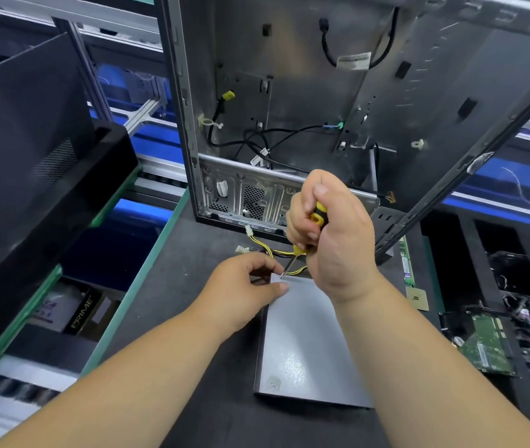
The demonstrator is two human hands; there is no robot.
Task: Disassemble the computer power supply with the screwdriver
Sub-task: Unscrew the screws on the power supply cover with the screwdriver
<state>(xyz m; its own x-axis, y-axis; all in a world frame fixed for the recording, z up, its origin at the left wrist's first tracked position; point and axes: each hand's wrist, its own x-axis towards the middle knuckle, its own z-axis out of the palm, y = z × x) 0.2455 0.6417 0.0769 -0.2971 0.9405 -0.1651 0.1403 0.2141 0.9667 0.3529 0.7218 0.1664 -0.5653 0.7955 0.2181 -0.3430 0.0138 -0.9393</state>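
Grey power supply [302, 344] flat on the desk [186, 286], near its front edge; right hand [331, 234] grips the screwdriver [317, 215], tip at the supply's far-left corner; left hand [244, 286] steadies that corner, thumb and forefinger pinching it; computer case [322, 108] stands open at the far edge.

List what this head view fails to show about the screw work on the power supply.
- Screw under the screwdriver tip: too small, and the left hand crowds that corner of the power supply.
- Most of the screwdriver's handle: wrapped inside the right hand.
- Power supply's right side: covered by the right forearm.
- Where the yellow-and-black cable bundle joins the supply: behind both hands.
- Other screws: none can be made out on the lid.
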